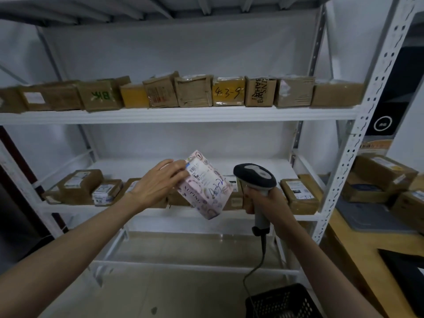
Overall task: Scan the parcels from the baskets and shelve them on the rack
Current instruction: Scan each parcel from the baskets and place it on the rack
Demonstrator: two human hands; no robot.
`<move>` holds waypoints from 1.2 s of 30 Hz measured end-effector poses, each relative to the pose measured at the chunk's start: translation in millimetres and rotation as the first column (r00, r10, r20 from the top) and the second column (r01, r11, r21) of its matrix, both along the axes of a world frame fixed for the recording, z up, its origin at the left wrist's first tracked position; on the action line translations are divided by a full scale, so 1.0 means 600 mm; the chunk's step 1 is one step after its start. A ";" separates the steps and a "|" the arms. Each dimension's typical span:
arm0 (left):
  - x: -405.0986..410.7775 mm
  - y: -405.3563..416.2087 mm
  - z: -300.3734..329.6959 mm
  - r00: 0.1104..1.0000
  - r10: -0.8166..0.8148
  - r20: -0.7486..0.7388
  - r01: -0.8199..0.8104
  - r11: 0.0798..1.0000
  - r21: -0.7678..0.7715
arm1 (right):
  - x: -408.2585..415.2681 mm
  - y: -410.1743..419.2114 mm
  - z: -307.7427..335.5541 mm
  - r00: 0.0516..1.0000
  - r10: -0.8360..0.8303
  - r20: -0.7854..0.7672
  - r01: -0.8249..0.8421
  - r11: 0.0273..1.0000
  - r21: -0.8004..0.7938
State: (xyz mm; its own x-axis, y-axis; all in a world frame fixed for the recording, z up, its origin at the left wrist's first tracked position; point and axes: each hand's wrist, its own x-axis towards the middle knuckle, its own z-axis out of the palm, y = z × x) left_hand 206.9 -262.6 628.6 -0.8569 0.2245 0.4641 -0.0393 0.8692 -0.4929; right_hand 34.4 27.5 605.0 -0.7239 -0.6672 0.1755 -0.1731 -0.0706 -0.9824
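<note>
My left hand (158, 182) grips a pink patterned parcel (206, 191) by its upper left corner, tilted, in front of the middle shelf. A white shipping label and blue handwriting face me. My right hand (263, 203) holds the handle of a grey and black barcode scanner (254, 177), whose head sits just right of the parcel. The scanner's cable hangs down toward a black basket (282, 301) at the bottom edge. The white metal rack (179, 114) stands straight ahead.
The upper shelf carries a full row of brown cardboard parcels (195, 91). The middle shelf (68, 208) holds several brown parcels on both sides of my hands. A wooden table (367, 244) with more boxes (380, 177) stands right of the rack's post.
</note>
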 end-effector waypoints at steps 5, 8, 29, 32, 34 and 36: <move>-0.006 0.018 0.046 0.988 0.069 -0.141 -0.050 0.989 0.137 | -0.009 -0.001 0.031 0.986 -0.143 0.082 0.150 0.985 -0.089; -0.010 0.033 0.076 0.972 0.085 -0.219 -0.037 0.976 0.214 | -0.020 -0.007 0.065 0.978 -0.186 0.098 0.198 0.972 -0.127; 0.093 -0.019 0.407 0.784 0.176 -0.595 -0.125 0.984 0.126 | 0.026 -0.165 0.427 0.988 0.098 -0.118 -0.141 0.883 -0.448; 0.130 -0.038 0.450 0.775 0.195 -0.601 -0.183 0.980 0.082 | 0.049 -0.210 0.460 0.980 0.163 -0.115 -0.198 0.855 -0.480; 0.151 -0.055 0.474 0.756 0.222 -0.615 -0.219 0.972 0.081 | 0.061 -0.243 0.479 0.980 0.175 -0.092 -0.197 0.845 -0.497; 0.168 -0.073 0.496 0.724 0.260 -0.639 -0.249 0.962 0.110 | 0.068 -0.277 0.491 0.980 0.187 -0.064 -0.194 0.846 -0.497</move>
